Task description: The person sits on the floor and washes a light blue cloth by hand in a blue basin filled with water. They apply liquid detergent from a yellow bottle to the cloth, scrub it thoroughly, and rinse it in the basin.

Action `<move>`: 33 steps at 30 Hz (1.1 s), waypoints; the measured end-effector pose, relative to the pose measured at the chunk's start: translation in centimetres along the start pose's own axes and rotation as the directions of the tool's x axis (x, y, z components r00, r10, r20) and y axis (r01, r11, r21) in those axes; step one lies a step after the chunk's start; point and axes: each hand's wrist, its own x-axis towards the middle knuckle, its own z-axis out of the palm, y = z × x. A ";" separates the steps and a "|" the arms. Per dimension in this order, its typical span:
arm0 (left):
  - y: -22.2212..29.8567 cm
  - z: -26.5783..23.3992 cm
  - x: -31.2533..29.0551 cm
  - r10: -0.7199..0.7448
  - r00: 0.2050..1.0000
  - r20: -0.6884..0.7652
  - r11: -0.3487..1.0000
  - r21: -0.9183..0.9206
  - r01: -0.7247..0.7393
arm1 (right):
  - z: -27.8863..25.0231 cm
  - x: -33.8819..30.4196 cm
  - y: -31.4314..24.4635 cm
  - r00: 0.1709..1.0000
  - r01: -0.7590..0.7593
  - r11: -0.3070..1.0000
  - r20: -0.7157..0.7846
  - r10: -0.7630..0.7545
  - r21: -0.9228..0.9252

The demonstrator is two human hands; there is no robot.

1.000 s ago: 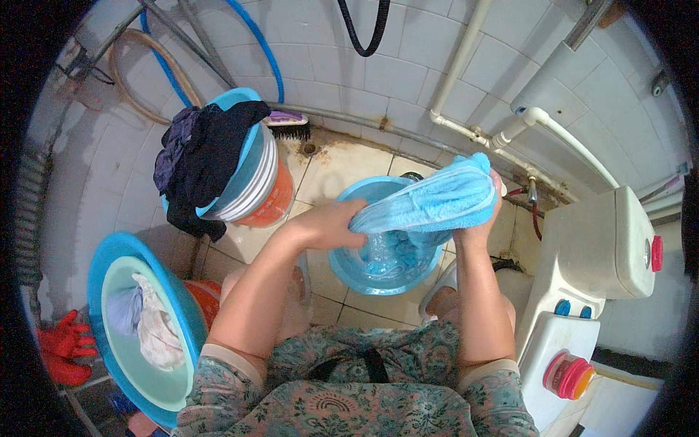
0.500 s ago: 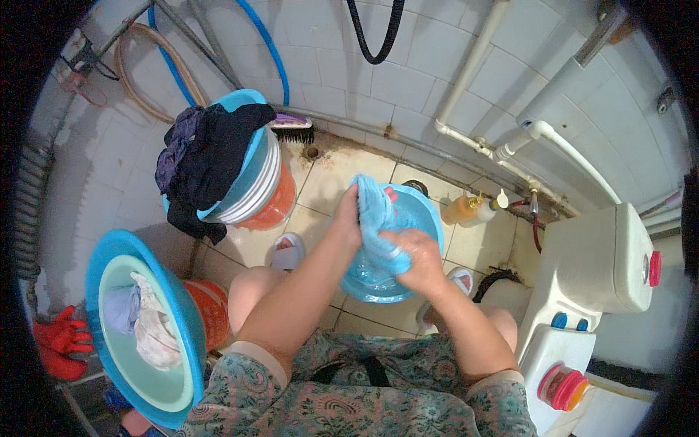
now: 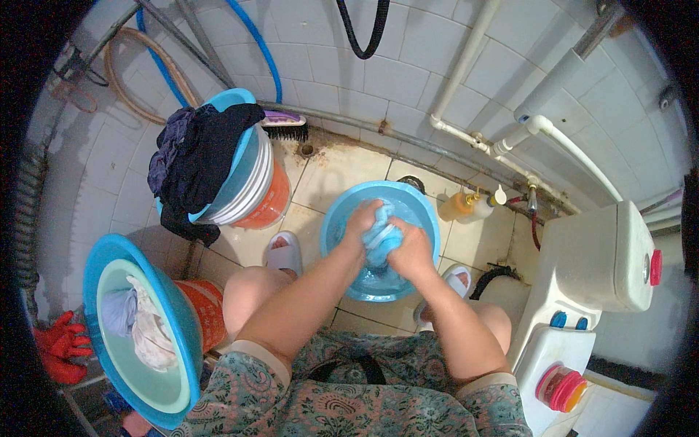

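A light blue cloth (image 3: 381,244) is bunched between my two hands, over a blue basin (image 3: 342,197) of water on the tiled floor. My left hand (image 3: 362,222) grips the cloth from the left, fingers closed round it. On the other side my right hand (image 3: 411,250) is closed on the same cloth, its thumb toward the top. The cloth's lower end hangs at or in the water; exactly how deep I cannot tell.
Dark clothes (image 3: 211,153) overhang a bucket (image 3: 266,197) at far left. Nearer, a blue tub (image 3: 98,291) holds a pale basin with light clothes (image 3: 149,328). Pump bottles (image 3: 466,207) stand right of the basin, a toilet (image 3: 582,255) farther right. A brush (image 3: 285,125) lies by the wall.
Both hands have come down lower over the basin and closer together. The cloth, stretched upright before, is now bunched up. The view has shifted slightly.
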 end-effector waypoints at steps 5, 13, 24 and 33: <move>4.2 4.8 -4.9 -0.075 0.994 -0.076 0.990 -0.128 0.065 | 0.6 3.1 6.8 0.992 -0.078 0.947 -0.066 0.103 0.310; 2.9 1.9 -1.9 0.261 0.916 -0.304 0.904 0.410 -0.122 | -0.6 2.2 4.1 0.863 -0.504 0.622 0.329 0.383 0.599; 5.7 6.2 -5.5 -0.101 0.986 -0.134 0.845 -0.534 0.014 | 1.8 0.6 2.8 0.867 -0.376 -0.193 0.418 0.271 0.906; 1.1 4.5 -4.7 -0.269 0.958 -0.095 0.856 -0.480 0.192 | 3.5 -2.3 -0.7 0.977 0.199 0.708 -0.189 -0.094 0.677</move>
